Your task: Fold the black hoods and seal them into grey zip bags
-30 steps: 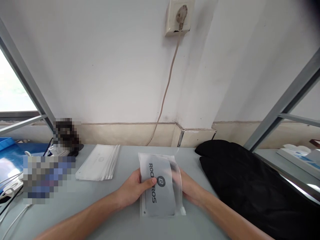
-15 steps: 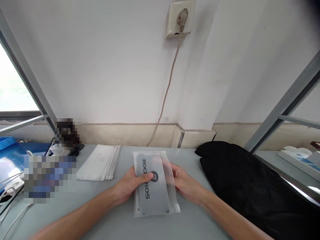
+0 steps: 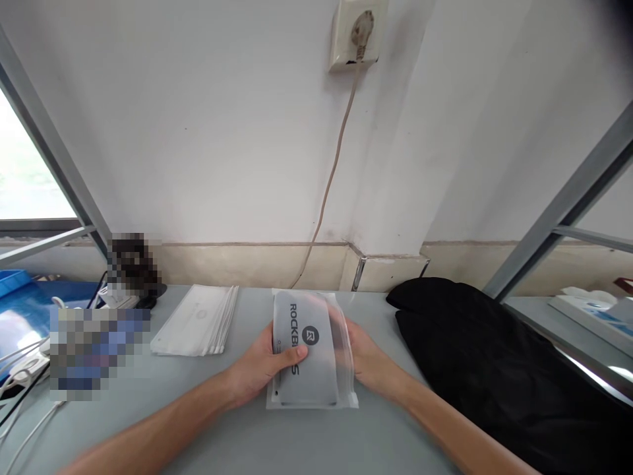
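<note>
A frosted plastic zip bag (image 3: 314,386) with a dark printed logo and lettering stands tilted in front of me, with a grey flat piece showing through it. My left hand (image 3: 264,363) grips its left side, thumb across the front and fingers hidden behind. At the right edge, beside the zip strip, is my right hand (image 3: 368,359); its fingers show blurred through the plastic, and I cannot tell whether they are inside the bag or behind it. Left of the hands lies a fanned stack of similar white zip bags (image 3: 192,321).
Black cloth (image 3: 484,356) covers the right of the grey table (image 3: 316,448). At left are white cables (image 3: 30,369), a blue tray (image 3: 14,282) and blurred-out items. A cord hangs from a wall socket (image 3: 353,39). Metal frame bars slant at both sides.
The zip bag has moved slightly away from me and tilted differently. My right hand has shifted a little further right and up along its edge. My left thumb sits a little lower on the print.
</note>
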A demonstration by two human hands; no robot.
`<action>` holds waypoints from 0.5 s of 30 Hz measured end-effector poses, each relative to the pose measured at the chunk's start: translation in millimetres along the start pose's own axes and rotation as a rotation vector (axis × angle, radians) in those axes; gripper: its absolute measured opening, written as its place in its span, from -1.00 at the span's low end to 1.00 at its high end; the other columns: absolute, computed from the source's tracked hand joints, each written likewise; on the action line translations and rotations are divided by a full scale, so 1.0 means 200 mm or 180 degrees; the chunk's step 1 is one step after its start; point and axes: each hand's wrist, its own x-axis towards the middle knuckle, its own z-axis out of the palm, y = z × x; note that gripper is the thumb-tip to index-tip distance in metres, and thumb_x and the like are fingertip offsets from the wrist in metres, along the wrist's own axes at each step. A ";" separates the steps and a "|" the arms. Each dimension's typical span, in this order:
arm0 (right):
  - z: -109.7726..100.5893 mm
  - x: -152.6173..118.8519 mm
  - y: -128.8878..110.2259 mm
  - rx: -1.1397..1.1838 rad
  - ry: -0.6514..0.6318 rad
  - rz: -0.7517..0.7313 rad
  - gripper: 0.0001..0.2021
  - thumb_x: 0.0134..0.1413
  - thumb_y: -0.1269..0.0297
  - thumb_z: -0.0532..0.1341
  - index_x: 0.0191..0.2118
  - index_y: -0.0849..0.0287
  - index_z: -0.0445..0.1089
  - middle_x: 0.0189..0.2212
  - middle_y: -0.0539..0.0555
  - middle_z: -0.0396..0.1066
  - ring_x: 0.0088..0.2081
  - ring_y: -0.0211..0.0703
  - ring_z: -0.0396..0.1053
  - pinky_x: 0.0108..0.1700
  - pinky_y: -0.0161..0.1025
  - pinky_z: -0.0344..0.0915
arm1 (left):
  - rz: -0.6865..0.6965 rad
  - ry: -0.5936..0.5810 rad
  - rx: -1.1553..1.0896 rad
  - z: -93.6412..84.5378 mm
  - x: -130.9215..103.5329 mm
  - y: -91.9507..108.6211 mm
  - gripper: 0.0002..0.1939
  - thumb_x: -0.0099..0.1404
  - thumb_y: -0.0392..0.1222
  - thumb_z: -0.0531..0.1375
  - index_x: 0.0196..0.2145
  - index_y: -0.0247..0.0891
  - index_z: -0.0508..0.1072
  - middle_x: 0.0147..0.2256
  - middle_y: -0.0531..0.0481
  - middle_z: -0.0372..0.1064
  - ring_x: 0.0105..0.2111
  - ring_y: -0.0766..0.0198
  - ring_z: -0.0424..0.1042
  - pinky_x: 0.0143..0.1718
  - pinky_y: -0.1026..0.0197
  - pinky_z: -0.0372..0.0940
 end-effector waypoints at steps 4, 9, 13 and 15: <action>0.01 0.00 0.00 0.0033 -0.0204 0.0019 -0.37 -0.02 0.15 0.52 0.21 -0.07 0.46 -0.03 0.07 0.60 0.01 0.19 0.52 0.03 0.05 0.50 | -0.0012 0.0024 -0.0067 -0.01 0.00 0.00 -0.35 0.18 0.01 0.51 0.13 -0.23 0.42 0.09 -0.25 0.50 0.08 -0.03 0.51 0.07 0.02 0.41; 0.04 -0.02 0.00 -0.0136 -0.0453 -0.0088 -0.50 0.06 0.14 0.48 0.15 -0.05 0.52 -0.08 0.08 0.63 0.03 0.18 0.52 0.09 0.07 0.46 | -0.0397 -0.0369 -0.0202 -0.01 -0.01 -0.02 -0.45 0.18 0.04 0.50 0.02 -0.27 0.51 -0.01 -0.23 0.56 -0.02 0.03 0.56 -0.02 0.08 0.44; 0.02 0.02 0.07 0.0261 -0.0220 -0.0106 -0.29 0.03 0.14 0.50 0.31 -0.11 0.36 0.06 0.07 0.57 0.01 0.11 0.55 0.11 0.08 0.45 | -0.0192 0.0178 -0.0169 -0.03 0.02 -0.01 -0.47 0.13 0.03 0.53 -0.04 -0.29 0.54 -0.07 -0.22 0.59 -0.10 0.03 0.58 -0.07 0.08 0.45; -0.01 0.04 0.09 0.0304 0.0110 -0.0102 -0.27 0.02 0.10 0.50 0.32 -0.09 0.35 0.07 0.06 0.57 -0.03 0.07 0.56 0.13 0.08 0.44 | -0.0168 0.0484 -0.0190 -0.05 0.03 0.01 -0.45 0.10 0.02 0.55 -0.04 -0.27 0.54 -0.06 -0.20 0.59 -0.11 0.04 0.58 -0.09 0.07 0.46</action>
